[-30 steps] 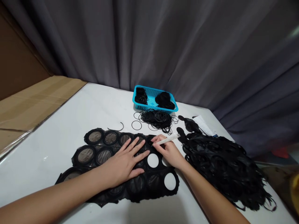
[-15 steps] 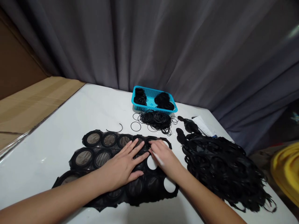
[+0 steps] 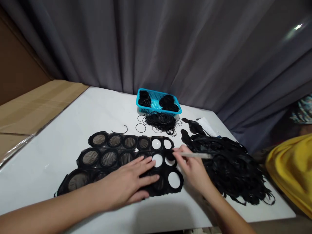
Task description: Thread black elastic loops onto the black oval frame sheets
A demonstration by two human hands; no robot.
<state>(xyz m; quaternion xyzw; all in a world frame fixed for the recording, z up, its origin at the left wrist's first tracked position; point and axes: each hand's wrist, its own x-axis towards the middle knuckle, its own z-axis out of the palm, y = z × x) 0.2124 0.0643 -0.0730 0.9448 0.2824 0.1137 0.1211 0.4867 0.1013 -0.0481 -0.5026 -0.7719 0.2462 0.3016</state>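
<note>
A black rubber sheet (image 3: 114, 159) of moulded rings lies flat on the white table (image 3: 85, 110); several holes at its right end are punched out and show white. My left hand (image 3: 131, 182) lies flat on the sheet with fingers spread, pressing it down. My right hand (image 3: 192, 170) is closed on a thin white stick-like tool (image 3: 195, 155), held level, its tip at the sheet's right edge by a small black piece.
A blue basket (image 3: 157, 103) with black rings stands at the back, loose thin rings (image 3: 162, 121) piled before it. A heap of black offcuts (image 3: 229, 165) fills the right side. Someone in yellow (image 3: 292, 169) sits at the far right. Cardboard (image 3: 31, 107) lies left.
My right hand moved from the sheet's top edge to its right edge, the tool now pointing left. Another hole in the top row now shows white. My left hand slid down the sheet.
</note>
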